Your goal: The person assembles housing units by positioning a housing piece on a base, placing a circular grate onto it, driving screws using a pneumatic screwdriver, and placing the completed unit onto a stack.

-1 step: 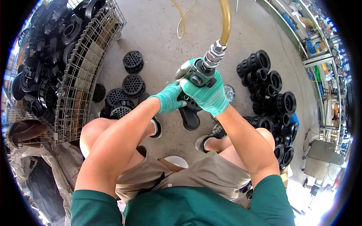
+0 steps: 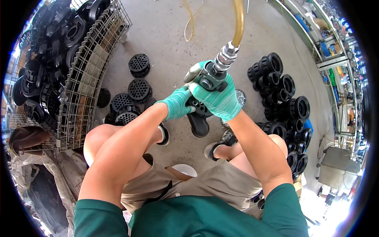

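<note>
Blk perforated plastic fitting (image 2: 199, 125) w/ rounded tongue is held mid-frame over the concrete flr (image 2: 173, 45), seen between the 2 shoes (image 2: 226, 142) of a bent-kneed worker (image 2: 181, 215). Green-gloved L hand (image 2: 177, 103) is closed on the fitting's L side; R hand (image 2: 218, 98), likewise gloved, is wrapped around a dark air tool (image 2: 207, 83) just beyond it. Hands hide whether tool & fitting touch. Silver hose coupling (image 2: 226, 56) joins the tool to a yellow air hose (image 2: 239, 23). Near the R wrist: rnd dish of small silver pcs (image 2: 240, 96), partly hidden. To the L, stacks of rnd blk perforated caps (image 2: 139, 89) stand near a wire-mesh bin (image 2: 89, 65) heaped w/ blk plastic parts (image 2: 75, 33). To the R, blk ribbed pipe fittings (image 2: 272, 63) are clustered; metal shelving (image 2: 333, 63) w/ assorted items lines the far R.
</note>
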Action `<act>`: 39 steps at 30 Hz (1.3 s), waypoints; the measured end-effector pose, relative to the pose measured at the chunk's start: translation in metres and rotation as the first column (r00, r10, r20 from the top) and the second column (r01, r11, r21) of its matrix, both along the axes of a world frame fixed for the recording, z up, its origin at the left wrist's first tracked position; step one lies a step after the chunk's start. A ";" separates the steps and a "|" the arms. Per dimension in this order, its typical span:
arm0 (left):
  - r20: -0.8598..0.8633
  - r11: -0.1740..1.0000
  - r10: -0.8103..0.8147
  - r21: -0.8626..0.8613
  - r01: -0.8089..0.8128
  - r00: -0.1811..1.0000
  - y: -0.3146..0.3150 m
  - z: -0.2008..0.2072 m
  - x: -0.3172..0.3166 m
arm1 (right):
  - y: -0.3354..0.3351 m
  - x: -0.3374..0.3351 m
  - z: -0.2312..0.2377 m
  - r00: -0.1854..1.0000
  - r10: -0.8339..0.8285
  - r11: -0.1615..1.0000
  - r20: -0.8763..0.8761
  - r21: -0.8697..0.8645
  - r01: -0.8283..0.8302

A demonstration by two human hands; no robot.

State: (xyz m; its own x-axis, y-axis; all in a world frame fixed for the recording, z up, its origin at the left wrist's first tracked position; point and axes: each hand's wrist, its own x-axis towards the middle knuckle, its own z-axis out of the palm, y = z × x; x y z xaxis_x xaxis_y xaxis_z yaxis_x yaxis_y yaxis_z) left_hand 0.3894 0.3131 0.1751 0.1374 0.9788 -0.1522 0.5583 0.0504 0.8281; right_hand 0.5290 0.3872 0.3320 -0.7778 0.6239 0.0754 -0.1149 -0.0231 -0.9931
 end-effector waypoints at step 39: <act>-0.178 0.975 0.194 -0.076 -0.210 0.965 -0.001 0.052 0.022 | 0.061 0.007 -0.001 0.954 -0.278 0.944 -0.111 0.149 0.293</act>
State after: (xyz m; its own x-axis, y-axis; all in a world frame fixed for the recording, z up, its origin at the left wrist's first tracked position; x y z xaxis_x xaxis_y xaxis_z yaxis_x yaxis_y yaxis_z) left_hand 0.4118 0.3124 0.2266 -0.0975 0.9638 -0.2483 0.6593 0.2494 0.7093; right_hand 0.5360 0.4483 0.3306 -0.5546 0.7926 0.2534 -0.1793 0.1836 -0.9665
